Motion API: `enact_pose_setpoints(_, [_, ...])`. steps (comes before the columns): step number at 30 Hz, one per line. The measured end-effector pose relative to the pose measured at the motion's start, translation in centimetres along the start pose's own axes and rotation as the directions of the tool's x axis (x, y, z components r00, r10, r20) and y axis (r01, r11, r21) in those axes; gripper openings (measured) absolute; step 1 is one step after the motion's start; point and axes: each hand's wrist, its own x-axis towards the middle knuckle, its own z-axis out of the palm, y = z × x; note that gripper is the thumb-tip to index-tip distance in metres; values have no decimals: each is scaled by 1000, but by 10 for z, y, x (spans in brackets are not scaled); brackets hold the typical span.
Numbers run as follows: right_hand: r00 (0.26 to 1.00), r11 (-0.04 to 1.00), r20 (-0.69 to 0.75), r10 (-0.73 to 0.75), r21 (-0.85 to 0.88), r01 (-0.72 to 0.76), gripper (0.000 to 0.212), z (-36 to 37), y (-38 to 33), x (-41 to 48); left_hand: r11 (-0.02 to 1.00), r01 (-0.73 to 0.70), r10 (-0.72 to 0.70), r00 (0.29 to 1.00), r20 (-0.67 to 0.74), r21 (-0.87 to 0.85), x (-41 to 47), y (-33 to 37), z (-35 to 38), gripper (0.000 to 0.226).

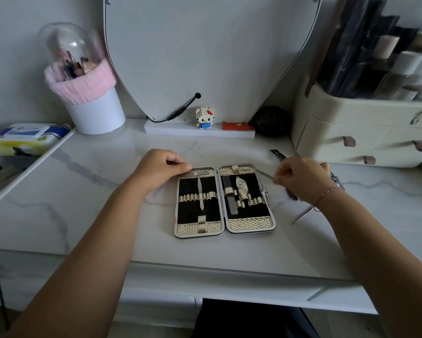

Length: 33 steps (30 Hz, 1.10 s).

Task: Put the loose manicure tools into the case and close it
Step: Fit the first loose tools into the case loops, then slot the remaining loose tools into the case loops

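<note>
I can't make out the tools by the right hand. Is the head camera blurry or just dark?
Head view: dim, flat light, no glare; the open case reads sharply, the right hand is motion-smeared, and the edges bow from the wide lens.

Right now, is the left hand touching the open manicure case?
Touching. The head view shows the left hand with its thumb tip pressed on the top left corner of the manicure case, which lies open.

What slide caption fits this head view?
Left hand steadies the open manicure case while right hand gathers loose tools.
</note>
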Motion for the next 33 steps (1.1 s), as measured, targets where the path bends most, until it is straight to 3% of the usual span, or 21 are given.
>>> enact_pose_setpoints(6, [998, 994, -58, 10, -106, -16, 14, -8, 9, -14, 1000, 1, -1, 1000, 14, -7, 1, -2, -2, 5])
enact_pose_setpoints(10, [1000, 986, 3, -7, -165, 7, 16, -20, 17, -28, 1000, -7, 7, 1000, 12, 3, 1, 0, -2, 6])
enact_pose_setpoints(13, [999, 989, 31, -18, -147, 23, 15, -25, 22, -34, 1000, -8, 8, 1000, 6, 2, 0, 0, -1, 8])
enact_pose_setpoints(16, [994, 993, -41, -106, -57, 104, 15, -23, 19, -38, 1000, -9, 9, 1000, 0, 4, 0, -1, -1, 6])
enact_pose_setpoints(22, [941, 930, 16, -339, -147, 338, 46, -2, 18, -76, 1000, -19, 19, 1000, 3, 8, 1, -1, 0, 10])
enact_pose_setpoints(33, [933, 923, -15, -360, -154, 354, 78, 9, 40, -142, 999, -26, 26, 1000, 0, 32, 1, -3, 1, 9])
